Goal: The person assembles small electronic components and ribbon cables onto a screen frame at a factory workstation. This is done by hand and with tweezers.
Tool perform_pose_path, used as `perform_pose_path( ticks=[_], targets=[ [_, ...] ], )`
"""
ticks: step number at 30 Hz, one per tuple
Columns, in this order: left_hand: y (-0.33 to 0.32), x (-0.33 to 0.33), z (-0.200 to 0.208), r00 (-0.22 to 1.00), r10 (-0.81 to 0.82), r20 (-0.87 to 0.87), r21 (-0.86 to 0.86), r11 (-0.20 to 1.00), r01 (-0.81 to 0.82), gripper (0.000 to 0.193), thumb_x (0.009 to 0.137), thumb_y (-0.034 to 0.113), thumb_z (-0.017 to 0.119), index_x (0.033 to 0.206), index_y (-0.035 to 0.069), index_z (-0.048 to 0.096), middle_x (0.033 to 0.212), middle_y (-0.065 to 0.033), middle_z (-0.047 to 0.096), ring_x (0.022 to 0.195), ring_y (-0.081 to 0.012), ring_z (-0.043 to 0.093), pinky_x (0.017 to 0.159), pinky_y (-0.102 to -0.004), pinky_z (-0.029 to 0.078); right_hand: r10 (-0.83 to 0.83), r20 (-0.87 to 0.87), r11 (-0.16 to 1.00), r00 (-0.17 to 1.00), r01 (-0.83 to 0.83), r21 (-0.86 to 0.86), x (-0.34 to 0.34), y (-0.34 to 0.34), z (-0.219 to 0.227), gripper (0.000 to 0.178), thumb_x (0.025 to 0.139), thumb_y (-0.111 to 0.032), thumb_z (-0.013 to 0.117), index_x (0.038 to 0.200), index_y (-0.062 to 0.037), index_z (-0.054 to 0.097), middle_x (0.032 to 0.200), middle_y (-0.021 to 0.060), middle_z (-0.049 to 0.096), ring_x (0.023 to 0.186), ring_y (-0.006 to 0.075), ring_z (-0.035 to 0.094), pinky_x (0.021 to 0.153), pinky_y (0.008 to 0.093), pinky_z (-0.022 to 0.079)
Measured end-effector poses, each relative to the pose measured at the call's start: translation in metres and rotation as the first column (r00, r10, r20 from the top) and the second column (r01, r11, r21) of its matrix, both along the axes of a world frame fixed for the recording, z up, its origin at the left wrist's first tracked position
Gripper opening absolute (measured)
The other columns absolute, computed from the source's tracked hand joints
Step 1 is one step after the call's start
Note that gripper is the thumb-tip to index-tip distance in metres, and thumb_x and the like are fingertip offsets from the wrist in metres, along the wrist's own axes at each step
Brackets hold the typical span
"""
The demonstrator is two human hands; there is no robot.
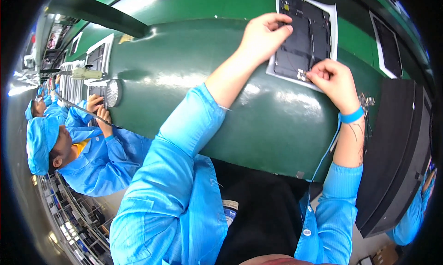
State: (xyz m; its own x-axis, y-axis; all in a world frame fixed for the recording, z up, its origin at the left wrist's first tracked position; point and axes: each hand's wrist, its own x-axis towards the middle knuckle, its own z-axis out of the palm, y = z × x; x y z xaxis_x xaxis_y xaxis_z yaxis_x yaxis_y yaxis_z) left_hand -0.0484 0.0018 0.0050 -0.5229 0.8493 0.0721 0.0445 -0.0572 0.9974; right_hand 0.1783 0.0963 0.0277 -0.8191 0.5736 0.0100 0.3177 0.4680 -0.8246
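An opened tablet-like device (297,34), black inside with flat dark panels, lies on a white sheet (334,22) at the far side of the bench. My left hand (265,36) is over its left edge, thumb and forefinger pinched together; whatever is between them is too small to make out. At the device's near right corner, my right hand (333,79) pinches a small silver part (302,75) with its fingertips. A blue wrist strap (351,116) circles my right wrist, and its cord runs down toward my body.
Small metal parts with thin wires (367,100) lie right of my wrist, beside a large black box (390,140). Another device (387,43) lies far right. At left are a round perforated lamp-like head (113,93), a dark post (99,15) and a co-worker (92,149) in blue.
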Motion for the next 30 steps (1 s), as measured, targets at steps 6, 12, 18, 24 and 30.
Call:
perform_pose_path(
  ticks=[6,12,18,24,30],
  targets=[
    [-0.004,0.0,0.006,1.0,0.01,0.023,-0.026,1.0,-0.009,0.025,0.092,0.001,0.057,0.11,0.001,0.074,0.095,-0.0026,0.073,0.08,-0.007,0.061,0.073,-0.0219,0.05,0.0,-0.009,1.0,1.0,0.0,0.001,-0.002,-0.008,0.012,0.012,0.079,-0.005,0.084,0.081,0.0009,0.074,0.073,0.0031,0.064,0.064,0.0087,0.054,0.06,0.0248,0.044],
    [-0.008,0.007,0.009,0.997,0.078,0.017,0.033,0.996,-0.079,0.02,0.091,0.0,0.053,0.097,0.002,0.071,0.087,-0.001,0.07,0.076,-0.0065,0.058,0.069,-0.0218,0.047,0.017,-0.013,0.999,1.0,-0.017,-0.038,0.004,-0.005,0.022,0.01,0.078,-0.005,0.084,0.08,0.0013,0.075,0.075,0.0042,0.065,0.065,0.0095,0.055,0.061,0.0257,0.044],
    [0.001,0.01,0.001,0.984,0.179,-0.016,0.101,0.979,-0.176,0.018,0.091,0.0,0.052,0.093,0.002,0.07,0.081,0.0005,0.064,0.074,-0.0066,0.055,0.067,-0.0236,0.045,-0.096,-0.155,0.989,0.983,0.076,-0.128,0.014,0.011,0.002,0.008,0.084,-0.004,0.08,0.084,0.0009,0.074,0.08,0.0008,0.065,0.072,0.0068,0.057,0.065,0.0228,0.045],
    [-0.001,0.007,-0.009,0.947,0.256,0.195,0.204,0.934,-0.295,0.013,0.1,0.0,0.055,0.101,0.003,0.067,0.094,-0.0001,0.065,0.087,-0.0066,0.056,0.08,-0.0214,0.045,-0.278,-0.352,0.961,0.894,0.257,-0.105,0.009,0.015,-0.022,0.009,0.094,-0.005,0.074,0.1,0.002,0.073,0.094,0.0023,0.068,0.082,0.0082,0.063,0.076,0.0219,0.049],
    [0.004,0.011,-0.007,0.931,0.338,0.137,0.18,0.916,-0.359,0.01,0.103,0.005,0.057,0.108,0.004,0.066,0.096,-0.0004,0.062,0.088,-0.0077,0.058,0.079,-0.0224,0.049,-0.336,-0.427,0.938,0.839,0.34,-0.07,0.015,0.019,-0.015,0.011,0.095,-0.004,0.071,0.105,0.0015,0.072,0.102,0.0021,0.067,0.072,0.0036,0.057,0.067,0.0193,0.047]
  ],
)
